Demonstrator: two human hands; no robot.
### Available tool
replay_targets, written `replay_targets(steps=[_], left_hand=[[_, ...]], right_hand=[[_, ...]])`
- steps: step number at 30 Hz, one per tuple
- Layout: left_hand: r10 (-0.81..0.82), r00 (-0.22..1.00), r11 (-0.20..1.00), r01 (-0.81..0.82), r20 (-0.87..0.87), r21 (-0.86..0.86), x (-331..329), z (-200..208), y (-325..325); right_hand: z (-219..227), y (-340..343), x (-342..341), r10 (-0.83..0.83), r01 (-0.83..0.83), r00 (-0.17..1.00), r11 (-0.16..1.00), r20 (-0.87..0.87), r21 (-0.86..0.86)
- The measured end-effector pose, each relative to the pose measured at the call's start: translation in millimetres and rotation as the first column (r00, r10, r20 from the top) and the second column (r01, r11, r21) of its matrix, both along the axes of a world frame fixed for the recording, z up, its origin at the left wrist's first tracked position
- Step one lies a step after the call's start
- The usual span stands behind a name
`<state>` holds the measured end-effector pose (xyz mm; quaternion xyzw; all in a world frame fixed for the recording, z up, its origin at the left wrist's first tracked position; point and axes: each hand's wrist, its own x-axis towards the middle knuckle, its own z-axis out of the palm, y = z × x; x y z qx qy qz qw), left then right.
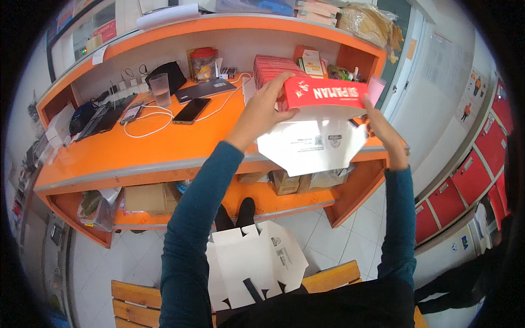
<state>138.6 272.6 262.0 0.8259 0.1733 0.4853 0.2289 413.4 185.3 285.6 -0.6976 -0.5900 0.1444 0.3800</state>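
Note:
A red and white folding carton, partly folded up, is held in the air over the right part of the orange desk. Its red printed side faces up, and a white flap with cut corners hangs down toward me. My left hand grips the carton's left end, thumb along the near edge of the red side. At the other end my right hand is closed on the carton, its fingers partly hidden behind the edge. On my lap lies a flat, unfolded white carton blank. Behind the held carton sits a stack of red cartons.
On the orange desk are a phone, a clear cup, a dark laptop, white cables and a red-lidded jar. A pink cup stands at right. Beyond are red lockers; a person's dark-clothed legs show lower right.

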Motion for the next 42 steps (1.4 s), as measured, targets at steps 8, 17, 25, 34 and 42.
replay_targets(steps=[8, 17, 25, 34, 42], left_hand=[[0.187, 0.981, 0.982, -0.188, 0.057, 0.011, 12, -87, 60], [0.440, 0.895, 0.847, -0.443, 0.080, 0.293, 23, -90, 61], [0.208, 0.953, 0.978, -0.203, 0.220, -0.042, 16, -94, 66], [0.277, 0.960, 0.938, -0.280, 0.045, 0.205, 11, -69, 114], [0.113, 0.993, 0.983, -0.105, 0.043, -0.153, 9, -69, 116]], right_hand=[[-72, 89, -3, 0.058, -0.024, 0.938, 0.994, -0.342, 0.105], [-85, 100, -22, 0.076, 0.065, 0.800, 0.975, -0.595, 0.211], [-73, 98, -127, -0.223, -0.394, 0.762, 0.585, 0.608, 0.709], [-109, 132, -124, -0.315, -0.295, 0.816, 0.493, 0.484, 0.819], [-93, 141, -131, -0.150, -0.307, 0.899, 0.453, 0.411, 0.837]])
